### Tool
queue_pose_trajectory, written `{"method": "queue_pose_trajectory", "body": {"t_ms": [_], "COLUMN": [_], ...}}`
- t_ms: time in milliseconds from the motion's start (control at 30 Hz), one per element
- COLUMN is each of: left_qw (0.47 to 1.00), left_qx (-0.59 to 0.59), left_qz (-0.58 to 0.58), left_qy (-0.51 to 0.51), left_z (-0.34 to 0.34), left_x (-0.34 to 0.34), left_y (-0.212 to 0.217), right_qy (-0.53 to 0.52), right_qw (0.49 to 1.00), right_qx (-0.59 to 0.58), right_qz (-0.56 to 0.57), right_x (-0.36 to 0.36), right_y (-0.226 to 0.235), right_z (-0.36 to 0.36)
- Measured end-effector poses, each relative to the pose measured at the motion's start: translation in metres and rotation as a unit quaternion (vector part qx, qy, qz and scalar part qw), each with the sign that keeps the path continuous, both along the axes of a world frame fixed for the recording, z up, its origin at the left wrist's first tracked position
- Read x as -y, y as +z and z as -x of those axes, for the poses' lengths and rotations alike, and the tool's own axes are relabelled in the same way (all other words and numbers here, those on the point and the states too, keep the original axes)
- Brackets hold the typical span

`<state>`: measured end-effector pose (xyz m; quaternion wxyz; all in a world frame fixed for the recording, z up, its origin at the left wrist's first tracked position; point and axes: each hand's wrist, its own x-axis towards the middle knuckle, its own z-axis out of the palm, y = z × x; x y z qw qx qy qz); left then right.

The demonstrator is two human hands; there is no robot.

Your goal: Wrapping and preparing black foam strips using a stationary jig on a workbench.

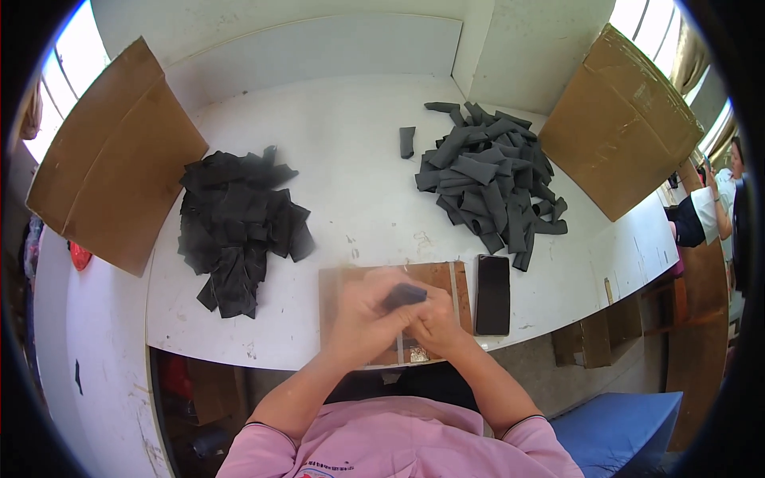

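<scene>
The left hand [360, 319] and right hand [438, 323] are gripping a dark piece [406, 296] above the near brown board [442, 275]. A glossy phone [492, 295] is lying just right; flat ragged scraps [235, 215] are lying left, rolled tubes [486, 171] far right, cardboard panels [625, 119] flanking both.

View: head, left unit of a side-by-side fisheye pair. Mounted on the person's head; lens sits above the near edge of the white desk [351, 199], looking down and forward. Upright, unmirrored. Pink shirt [406, 438] and both forearms enter from below, close to lens. Left hand [362, 311] and right hand [440, 320] fall just inside the desk's near edge, mid-range. Far edge and pale wall [319, 56] behind it lie farther off, at top. Very wide field: takes in both side edges, plus a co-worker [709, 207] beyond the right one, small. Near edge bows; black vignette at corners.
</scene>
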<state>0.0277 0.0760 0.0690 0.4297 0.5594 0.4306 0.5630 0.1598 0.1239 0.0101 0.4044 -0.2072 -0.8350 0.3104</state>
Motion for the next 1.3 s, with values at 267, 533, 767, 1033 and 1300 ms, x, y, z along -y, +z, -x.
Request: {"method": "queue_pose_trajectory", "body": {"t_ms": [267, 533, 767, 1033, 1300], "left_qw": [0.994, 0.974, 0.984, 0.891, 0.926], "left_qx": [-0.094, 0.21, 0.177, 0.448, 0.352], "left_qz": [-0.034, -0.032, -0.014, -0.043, -0.043], "left_qy": [0.04, -0.078, 0.013, 0.069, 0.132], "left_z": [0.001, 0.004, -0.002, -0.002, 0.008], "left_x": [-0.002, -0.003, 0.001, 0.008, 0.011], "left_y": [-0.007, -0.016, -0.002, 0.007, -0.003], "right_qy": [-0.021, -0.014, -0.049, -0.074, -0.044], "right_qw": [0.999, 0.996, 0.998, 0.99, 0.99], "right_qx": [0.016, 0.087, 0.022, 0.118, 0.122], "right_qz": [-0.034, -0.012, 0.017, -0.037, -0.049], "right_x": [-0.001, -0.003, 0.003, 0.004, 0.0], "right_y": [-0.004, 0.014, 0.005, 0.056, 0.037], "right_z": [0.004, -0.006, 0.005, 0.002, 0.004]}}
